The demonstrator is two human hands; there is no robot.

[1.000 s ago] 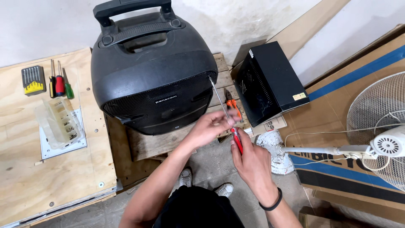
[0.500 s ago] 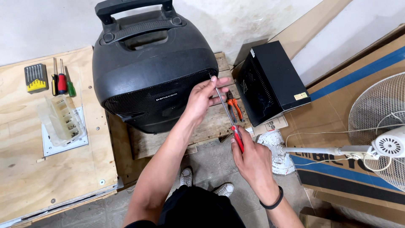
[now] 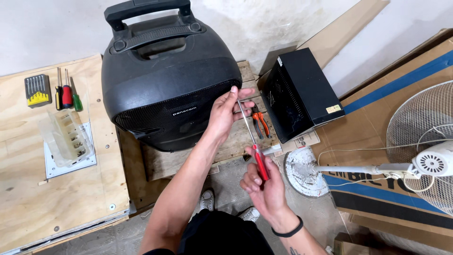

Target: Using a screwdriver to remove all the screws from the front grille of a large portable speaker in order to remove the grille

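Note:
A big black portable speaker with a carry handle stands on a low wooden pallet. My right hand grips the red handle of a long screwdriver. Its metal shaft points up toward the speaker's right edge. My left hand pinches the shaft near its tip, right beside the speaker's mesh grille.
Orange-handled pliers lie on the pallet by a black box. A plywood board at left carries a bit set, small screwdrivers and a clear parts tray. A white standing fan lies on cardboard at right.
My left hand has slid up the screwdriver shaft toward its tip, and the tip has come up against the speaker's right edge. The right hand has stayed on the handle.

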